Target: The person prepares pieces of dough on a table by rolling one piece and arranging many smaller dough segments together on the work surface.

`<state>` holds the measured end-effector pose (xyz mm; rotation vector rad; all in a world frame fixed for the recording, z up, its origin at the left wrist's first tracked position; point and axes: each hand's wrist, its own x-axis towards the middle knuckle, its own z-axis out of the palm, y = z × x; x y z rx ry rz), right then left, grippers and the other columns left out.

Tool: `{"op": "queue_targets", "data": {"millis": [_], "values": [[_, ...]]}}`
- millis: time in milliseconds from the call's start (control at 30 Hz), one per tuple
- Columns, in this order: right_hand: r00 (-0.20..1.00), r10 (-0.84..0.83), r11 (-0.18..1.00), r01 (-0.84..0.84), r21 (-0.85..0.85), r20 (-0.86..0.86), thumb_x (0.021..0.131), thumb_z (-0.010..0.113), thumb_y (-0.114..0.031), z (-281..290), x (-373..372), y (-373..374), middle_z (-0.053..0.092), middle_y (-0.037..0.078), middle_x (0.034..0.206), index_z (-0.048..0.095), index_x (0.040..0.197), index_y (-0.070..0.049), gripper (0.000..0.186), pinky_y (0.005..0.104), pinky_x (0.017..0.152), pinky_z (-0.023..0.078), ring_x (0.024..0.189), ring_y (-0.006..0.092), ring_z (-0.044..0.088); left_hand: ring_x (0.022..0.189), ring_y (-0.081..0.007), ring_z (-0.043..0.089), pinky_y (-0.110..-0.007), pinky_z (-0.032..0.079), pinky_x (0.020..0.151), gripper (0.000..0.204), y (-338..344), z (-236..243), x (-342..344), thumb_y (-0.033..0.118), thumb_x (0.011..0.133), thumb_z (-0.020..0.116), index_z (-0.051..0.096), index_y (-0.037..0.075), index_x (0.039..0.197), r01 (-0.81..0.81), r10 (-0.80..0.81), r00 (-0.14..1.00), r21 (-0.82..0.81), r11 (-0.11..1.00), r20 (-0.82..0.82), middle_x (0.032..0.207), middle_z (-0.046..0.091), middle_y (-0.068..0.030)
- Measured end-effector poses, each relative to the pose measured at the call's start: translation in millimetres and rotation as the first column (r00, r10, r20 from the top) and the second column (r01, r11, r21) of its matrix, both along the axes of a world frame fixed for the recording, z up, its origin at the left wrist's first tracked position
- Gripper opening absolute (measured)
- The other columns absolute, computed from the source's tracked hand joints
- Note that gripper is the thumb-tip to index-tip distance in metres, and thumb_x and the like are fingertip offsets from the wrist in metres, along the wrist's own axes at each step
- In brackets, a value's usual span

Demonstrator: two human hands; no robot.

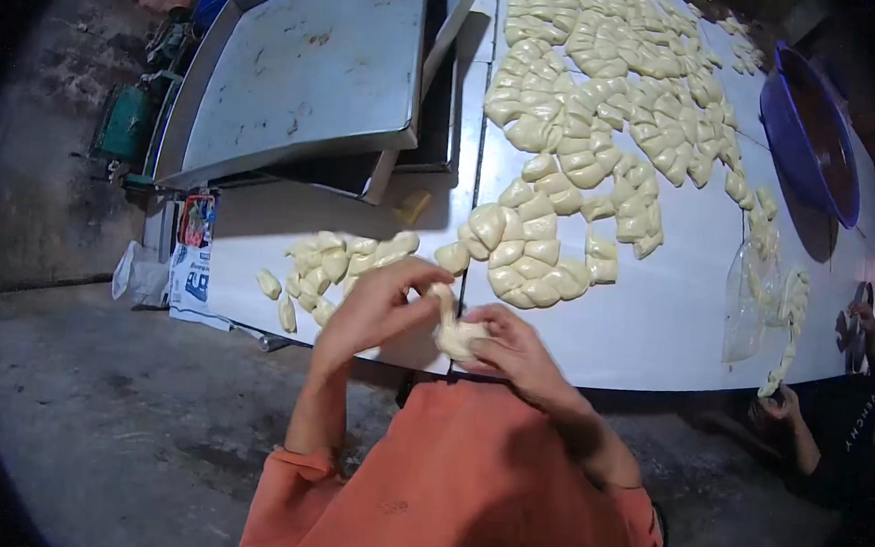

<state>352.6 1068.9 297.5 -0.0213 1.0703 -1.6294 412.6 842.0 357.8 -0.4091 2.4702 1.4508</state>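
Note:
Close to the table's front edge, a pale piece of dough (457,339) is held between my two hands. My left hand (387,306) pinches a thin stretched end of it between thumb and fingers. My right hand (515,350) grips the rounder lump from the right side. Just beyond my left hand lies a loose group of small dough pieces (333,262). Ahead of my hands are clusters of shaped dough pieces (538,265), lying close together on the white table (645,326).
Large metal trays (320,66) are stacked at the far left. A purple basin (812,136) stands at the right, near a clear plastic sheet (746,312). More dough covers the table's far part. At the right edge another person's hand (778,405) holds a dough strip (791,325).

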Motion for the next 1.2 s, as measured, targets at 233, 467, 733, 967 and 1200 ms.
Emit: {"op": "queue_targets", "data": {"millis": [233, 467, 733, 967, 1200], "values": [[0.205, 0.625, 0.78, -0.115, 0.615, -0.753, 0.096, 0.06, -0.044, -3.9, 10.5, -37.6, 0.069, 0.018, 0.073, 0.066, 0.112, -0.01, 0.038, 0.0479, 0.065, 0.051, 0.074, 0.0389, 0.068, 0.108, -0.0378, 0.064, -0.043, 0.051, 0.093, 0.031, -15.6, -35.5, -3.0, 0.01, 0.089, 0.063, 0.066, 0.006, 0.119, -0.06, 0.036, 0.996, -0.318, 0.946, -0.081, 0.12, 0.064, -0.0196], [0.265, 0.549, 0.829, -0.054, 0.556, -0.793, 0.097, 0.059, -0.045, 0.9, -12.5, -14.9, 0.07, 0.019, 0.083, 0.068, 0.106, -0.01, 0.038, 0.0479, 0.07, 0.052, 0.079, 0.039, 0.068, 0.107, -0.0373, 0.064, -0.045, 0.052, 0.089, 0.024, -9.8, -55.7, -6.2, 0.009, 0.09, 0.063, 0.067, 0.005, 0.113, -0.147, 0.0, 0.968, -0.563, 0.813, -0.253, 0.126, 0.062, -0.016], [0.21, 0.418, 0.482, 0.773, 0.412, -0.884, 0.091, 0.069, -0.03, -14.0, -93.9, 61.8, 0.063, 0.018, 0.109, 0.064, 0.115, -0.003, 0.037, 0.046, 0.083, 0.052, 0.099, 0.0373, 0.064, 0.105, -0.0361, 0.063, -0.045, 0.049, 0.09, 0.026, 49.0, -32.7, -44.1, 0.014, 0.087, 0.07, 0.07, 0.005, 0.111, -0.007, -0.196, 0.902, -0.466, 0.885, -0.384, 0.114, 0.067, -0.0169], [0.492, 0.059, 0.661, 0.633, 0.403, -0.869, 0.08, 0.065, -0.012, -21.9, -111.9, 54.9, 0.066, 0.015, 0.074, 0.059, 0.088, 0.001, 0.016, 0.0411, 0.065, 0.051, 0.069, 0.0334, 0.066, 0.093, -0.0287, 0.065, -0.045, 0.047, 0.081, 0.022, 131.3, -72.3, -86.0, 0.024, 0.084, 0.072, 0.069, 0.011, 0.102, 0.121, -0.359, 0.834, -0.496, 0.86, -0.419, 0.105, 0.067, -0.008], [0.442, -0.644, 0.615, 0.785, -0.079, -0.624, 0.082, 0.064, 0.0, 53.5, -116.0, 107.6, 0.063, 0.008, 0.092, 0.052, 0.113, -0.003, 0.033, 0.0192, 0.052, 0.046, 0.076, 0.0115, 0.063, 0.09, -0.0244, 0.064, -0.043, 0.044, 0.074, 0.015, 143.7, -80.0, -98.4, 0.023, 0.086, 0.069, 0.069, 0.016, 0.099, 0.004, -0.269, 0.889, -0.581, 0.814, -0.371, 0.099, 0.063, -0.0039]]}}
